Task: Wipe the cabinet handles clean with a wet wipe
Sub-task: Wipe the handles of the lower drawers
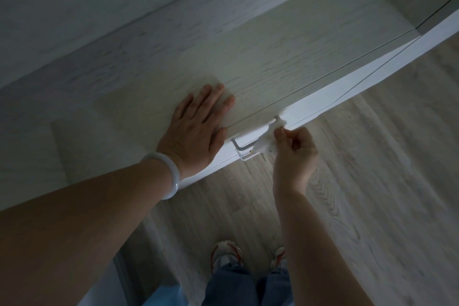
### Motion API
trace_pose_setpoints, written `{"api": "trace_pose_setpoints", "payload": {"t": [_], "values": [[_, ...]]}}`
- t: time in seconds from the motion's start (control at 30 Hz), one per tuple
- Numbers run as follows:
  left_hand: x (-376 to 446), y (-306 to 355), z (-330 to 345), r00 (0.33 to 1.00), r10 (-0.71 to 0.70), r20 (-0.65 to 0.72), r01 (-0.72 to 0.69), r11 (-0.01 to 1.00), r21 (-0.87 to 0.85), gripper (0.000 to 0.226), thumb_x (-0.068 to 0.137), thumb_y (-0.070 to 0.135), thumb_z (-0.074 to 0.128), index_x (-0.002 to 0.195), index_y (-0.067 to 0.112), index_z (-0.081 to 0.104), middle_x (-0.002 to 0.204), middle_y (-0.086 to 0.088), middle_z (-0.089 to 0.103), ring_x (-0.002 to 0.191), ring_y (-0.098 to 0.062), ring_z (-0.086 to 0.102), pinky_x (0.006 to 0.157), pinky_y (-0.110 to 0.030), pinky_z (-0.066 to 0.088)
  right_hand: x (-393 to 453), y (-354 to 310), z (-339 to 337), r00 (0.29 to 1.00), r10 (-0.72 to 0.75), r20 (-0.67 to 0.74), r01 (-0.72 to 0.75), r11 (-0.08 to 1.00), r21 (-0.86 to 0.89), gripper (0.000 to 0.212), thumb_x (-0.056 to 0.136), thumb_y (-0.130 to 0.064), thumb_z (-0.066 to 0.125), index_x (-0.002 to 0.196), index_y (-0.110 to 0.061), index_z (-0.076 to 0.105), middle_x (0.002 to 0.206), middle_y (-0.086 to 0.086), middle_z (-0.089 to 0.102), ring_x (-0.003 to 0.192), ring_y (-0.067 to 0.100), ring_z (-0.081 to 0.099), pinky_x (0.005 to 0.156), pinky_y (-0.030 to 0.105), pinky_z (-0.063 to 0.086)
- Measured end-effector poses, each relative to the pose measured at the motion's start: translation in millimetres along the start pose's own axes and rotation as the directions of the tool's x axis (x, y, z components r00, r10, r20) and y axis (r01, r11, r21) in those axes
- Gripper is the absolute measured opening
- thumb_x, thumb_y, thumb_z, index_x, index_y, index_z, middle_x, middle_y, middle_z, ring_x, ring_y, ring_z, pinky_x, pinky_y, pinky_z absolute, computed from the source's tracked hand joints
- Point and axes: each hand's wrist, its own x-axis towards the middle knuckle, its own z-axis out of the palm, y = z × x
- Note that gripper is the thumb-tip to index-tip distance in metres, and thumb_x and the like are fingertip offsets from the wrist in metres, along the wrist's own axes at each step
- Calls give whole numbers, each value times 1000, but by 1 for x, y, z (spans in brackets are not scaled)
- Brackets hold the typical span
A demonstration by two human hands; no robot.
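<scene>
A slim metal cabinet handle (pixel 239 146) sticks out from the white front of a low cabinet, just below its top edge. My right hand (pixel 294 156) pinches a crumpled white wet wipe (pixel 267 140) that is wrapped around the right part of the handle. My left hand (pixel 196 129) lies flat, fingers spread, on the pale wood-grain cabinet top (pixel 285 62), just left of the handle. A white bangle circles my left wrist.
The cabinet's white front (pixel 347 82) runs diagonally to the upper right, with thin door seams. Below it is pale wood-look floor (pixel 360 181). My feet in red-and-white shoes (pixel 227 253) and jeans stand near the bottom. A wall rises behind the cabinet top.
</scene>
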Motion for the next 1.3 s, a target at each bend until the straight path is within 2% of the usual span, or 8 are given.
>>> {"api": "trace_pose_setpoints", "payload": {"t": [0.1,0.27,0.4,0.6,0.8,0.97,1.13,1.3], "values": [[0,-1,-1,1000,0,5,0,1000,5,59,98,38,24,155,22,25,163,-4,20,150,-22,18,120,-44,17,-14,-1,3,993,-43,110,48,998,-41,23,82,-14,68,65,-19,52,62,-6,47,61,11,42,57,28,36],[0,-1,-1,1000,2,0,-2,1000,-12,59,98,38,24,154,23,27,163,-3,19,150,-22,19,120,-44,17,20,-16,3,998,-32,-47,29,998,-62,14,76,-21,71,71,-26,58,84,8,65,70,14,58,66,39,53],[0,-1,-1,1000,-6,-7,6,1000,-13,59,98,38,25,154,22,27,163,-3,20,150,-22,19,120,-44,17,4,-13,8,999,14,31,-15,1000,26,15,74,-22,71,74,-32,59,90,10,63,79,28,64,57,47,58],[0,-1,0,1000,1,-10,-2,1000,-22,58,98,38,25,154,22,27,163,-4,20,150,-22,19,120,-44,18,21,-16,3,996,79,48,-86,979,186,17,81,0,67,76,-14,59,86,13,55,63,21,60,46,29,54],[-1,0,-1,1000,-7,2,7,1000,-14,59,98,39,24,155,22,25,163,-3,19,150,-22,18,120,-44,17,-18,-12,14,982,-33,185,43,998,-49,3,87,-4,65,86,-4,68,100,15,56,65,24,64,46,15,50],[-1,-1,-1,1000,-3,-7,3,1000,-21,58,98,38,25,155,23,26,163,-3,20,150,-22,19,120,-44,17,3,-12,8,998,-10,70,15,997,-79,6,83,-19,70,84,-21,75,74,9,68,55,25,66,48,34,54],[-1,0,0,1000,-14,0,14,1000,-19,59,98,38,26,155,24,25,163,-2,19,150,-22,18,120,-43,17,-41,-14,13,924,49,378,-37,999,-40,7,90,-16,66,89,-15,73,59,14,65,42,24,59,44,24,49],[0,-1,0,1000,-8,2,8,999,-35,59,98,38,25,155,24,24,164,-2,17,151,-22,17,121,-45,16,-20,-12,1,921,19,388,9,997,-71,11,91,-17,65,101,-20,70,56,13,65,45,25,63,50,31,55]]}}
